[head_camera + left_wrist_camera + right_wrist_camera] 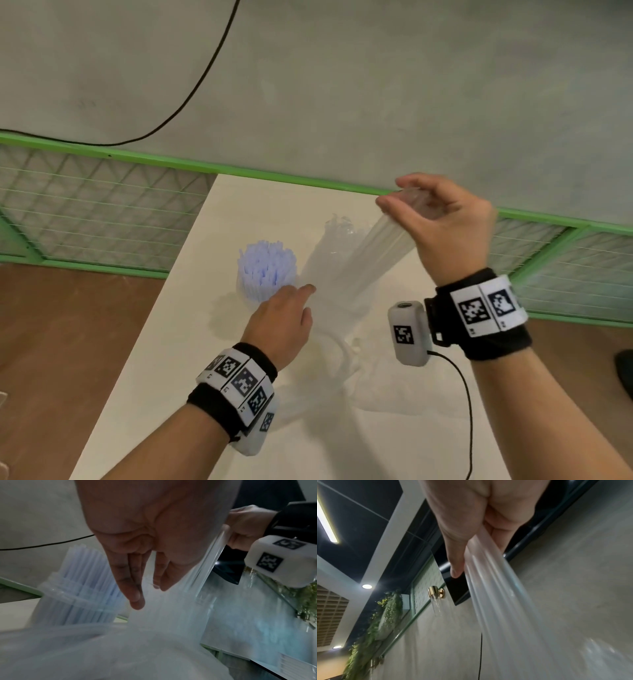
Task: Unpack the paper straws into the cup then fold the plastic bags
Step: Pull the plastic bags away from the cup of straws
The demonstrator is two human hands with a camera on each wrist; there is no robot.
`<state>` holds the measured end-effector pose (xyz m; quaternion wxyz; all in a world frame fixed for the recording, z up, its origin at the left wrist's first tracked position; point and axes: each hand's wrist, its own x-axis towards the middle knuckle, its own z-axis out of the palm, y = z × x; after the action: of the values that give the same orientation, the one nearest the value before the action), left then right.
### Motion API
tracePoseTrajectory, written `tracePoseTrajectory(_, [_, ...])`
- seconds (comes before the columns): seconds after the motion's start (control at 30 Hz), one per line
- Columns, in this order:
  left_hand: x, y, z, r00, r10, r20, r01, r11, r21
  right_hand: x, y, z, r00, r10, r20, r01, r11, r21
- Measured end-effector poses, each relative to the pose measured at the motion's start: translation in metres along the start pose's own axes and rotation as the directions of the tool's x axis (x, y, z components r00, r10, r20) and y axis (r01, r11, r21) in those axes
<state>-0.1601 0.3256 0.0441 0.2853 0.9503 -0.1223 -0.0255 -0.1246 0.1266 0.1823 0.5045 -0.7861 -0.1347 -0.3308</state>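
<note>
A clear cup (255,291) packed with pale blue-white straws (266,262) stands on the cream table (191,342). Beside it on the right lie crumpled clear plastic bags (337,329). My right hand (433,219) is raised above the table and grips the end of one clear bag (383,245), which stretches down toward the pile. In the right wrist view the bag (496,601) runs out from between thumb and curled fingers. My left hand (284,317) rests with straight fingers on the bags, close to the cup (73,601); its fingers (135,588) press the plastic (154,628).
The table's far edge meets a green-framed mesh barrier (102,212) and a grey wall. A black cable (191,99) hangs across the wall. Brown floor (61,342) lies left of the table. A cable from the right wrist camera (469,411) trails over the table's near right.
</note>
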Motion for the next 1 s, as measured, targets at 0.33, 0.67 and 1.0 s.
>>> tracePoseTrajectory(0.33, [0.0,0.013,-0.001,0.999,0.042,-0.022,-0.042,0.999,-0.002,-0.061,0.075,0.032,0.9,-0.038,0.435,0.185,0.936,-0.301])
tracePoseTrajectory(0.67, [-0.003,0.024,-0.009,0.955,0.168,-0.246,-0.168,0.986,0.022,-0.086,0.059,0.004,0.761,0.077,0.644,0.384,0.747,-0.542])
tracePoseTrajectory(1.0, [0.001,0.017,0.007,0.918,0.391,-0.06,-0.363,0.894,0.262,-0.117,0.074,0.003,0.754,0.066,0.654,0.393,0.753,-0.528])
